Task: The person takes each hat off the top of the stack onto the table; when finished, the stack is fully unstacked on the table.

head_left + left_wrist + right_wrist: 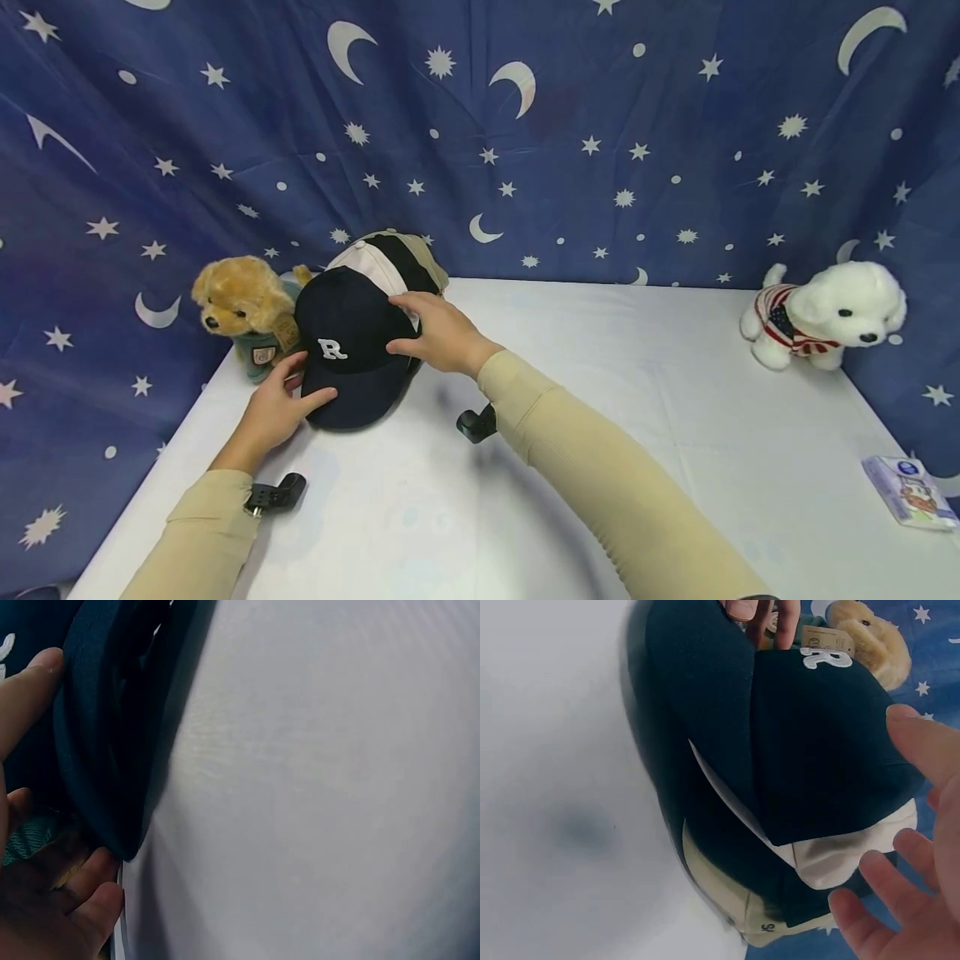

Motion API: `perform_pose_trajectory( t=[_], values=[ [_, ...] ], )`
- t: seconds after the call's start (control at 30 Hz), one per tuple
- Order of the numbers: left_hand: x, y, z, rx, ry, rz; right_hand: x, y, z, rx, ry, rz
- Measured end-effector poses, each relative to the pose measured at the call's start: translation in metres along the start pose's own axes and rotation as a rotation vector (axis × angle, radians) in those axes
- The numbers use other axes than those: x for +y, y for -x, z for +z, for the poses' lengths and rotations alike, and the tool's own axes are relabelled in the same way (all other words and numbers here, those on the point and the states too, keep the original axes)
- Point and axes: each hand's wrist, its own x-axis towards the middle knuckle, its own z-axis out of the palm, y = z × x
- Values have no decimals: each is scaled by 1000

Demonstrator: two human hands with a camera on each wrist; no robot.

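Observation:
At the front of a stack on the left of the head view is a navy baseball cap with a white letter R, its brim toward me. Behind it are a whitish cap, a black cap and a khaki cap. My left hand holds the left edge of the navy brim, thumb on top and fingers at its side. Around the right side of the crown, my right hand is spread with the fingers apart. In the right wrist view its fingers hover beside the stacked caps.
A brown plush dog in green clothing sits left of the caps. On the right are a white plush dog in a striped shirt and a purple-white packet. A blue star-and-moon curtain hangs behind the white table.

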Motion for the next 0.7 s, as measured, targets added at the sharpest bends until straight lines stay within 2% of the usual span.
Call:
perform_pose_trajectory(
  t=[0.3, 0.7],
  values=[
    [0, -4, -2, -27, -17, -11, -2, -13, 7, -12, -159, 42],
    [2, -8, -4, -54, -40, -22, -11, -27, 10, -31, -219, 28]
  ],
)
